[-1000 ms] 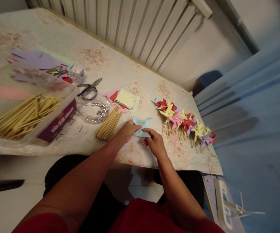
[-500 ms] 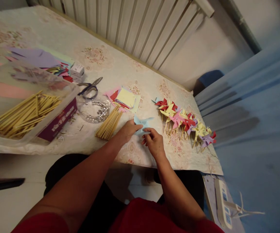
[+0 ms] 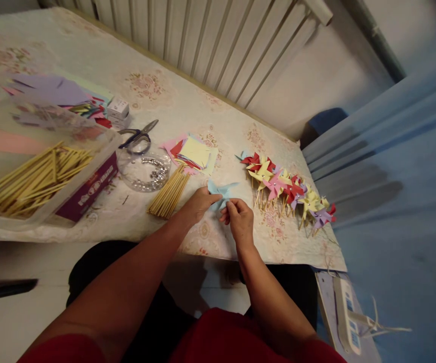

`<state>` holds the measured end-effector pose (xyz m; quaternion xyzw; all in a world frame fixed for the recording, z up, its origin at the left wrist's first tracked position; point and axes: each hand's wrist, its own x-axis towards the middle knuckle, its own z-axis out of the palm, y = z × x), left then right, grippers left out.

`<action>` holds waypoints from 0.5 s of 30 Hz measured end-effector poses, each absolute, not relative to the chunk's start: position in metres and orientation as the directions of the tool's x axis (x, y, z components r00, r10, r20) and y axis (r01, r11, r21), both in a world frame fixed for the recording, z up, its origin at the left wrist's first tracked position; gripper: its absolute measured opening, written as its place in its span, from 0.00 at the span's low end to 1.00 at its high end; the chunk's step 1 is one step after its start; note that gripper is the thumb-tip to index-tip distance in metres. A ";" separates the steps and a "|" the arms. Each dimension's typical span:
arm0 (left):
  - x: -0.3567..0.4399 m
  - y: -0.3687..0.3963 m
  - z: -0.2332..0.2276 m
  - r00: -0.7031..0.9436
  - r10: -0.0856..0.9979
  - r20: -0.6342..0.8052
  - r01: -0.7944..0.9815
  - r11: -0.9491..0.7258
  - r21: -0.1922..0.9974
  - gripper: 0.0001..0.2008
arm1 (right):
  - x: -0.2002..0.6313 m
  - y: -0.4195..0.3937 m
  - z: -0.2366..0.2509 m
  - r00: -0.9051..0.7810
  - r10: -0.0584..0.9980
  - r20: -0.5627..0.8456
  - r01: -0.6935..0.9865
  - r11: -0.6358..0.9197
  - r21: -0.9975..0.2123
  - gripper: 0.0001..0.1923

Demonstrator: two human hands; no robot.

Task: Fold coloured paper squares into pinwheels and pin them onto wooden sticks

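Note:
Between my hands is a light blue paper pinwheel (image 3: 223,190), its blades folded toward the middle. My left hand (image 3: 201,200) grips it from the left, thumb laid on its centre. On the lower right blade, my right hand (image 3: 239,214) pinches the paper between thumb and finger. Just left of my left hand lies a bundle of wooden sticks (image 3: 170,192). Behind it rests a stack of paper squares (image 3: 194,152), yellow on top. Finished pinwheels on sticks (image 3: 276,182), in red, yellow, pink and purple, lie in a row to the right.
A clear plastic box (image 3: 106,151) of wooden sticks stands at left. Near it are scissors (image 3: 140,137), a round clear dish of shiny pins (image 3: 145,172), small white boxes (image 3: 118,108) and purple paper (image 3: 53,89). A radiator (image 3: 195,40) borders the back; a blue curtain (image 3: 391,176) hangs at right.
My right thumb and finger have closed together on the lower right blade of the pinwheel. My left hand keeps its hold in nearly the same place.

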<state>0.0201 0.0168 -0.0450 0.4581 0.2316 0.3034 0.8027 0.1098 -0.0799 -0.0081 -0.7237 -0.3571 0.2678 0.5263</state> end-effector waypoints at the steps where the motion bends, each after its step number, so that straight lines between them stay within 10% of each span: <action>1: 0.020 0.017 -0.045 0.707 0.700 -0.097 -0.273 0.397 0.876 0.08 | 0.109 -0.079 -0.008 0.616 0.787 -0.019 0.228 -0.201 -0.953 0.10; 15: 0.021 0.013 -0.037 0.702 0.696 -0.151 -0.283 0.467 0.838 0.07 | 0.109 -0.069 -0.011 0.702 0.712 0.029 0.309 -0.267 -0.913 0.07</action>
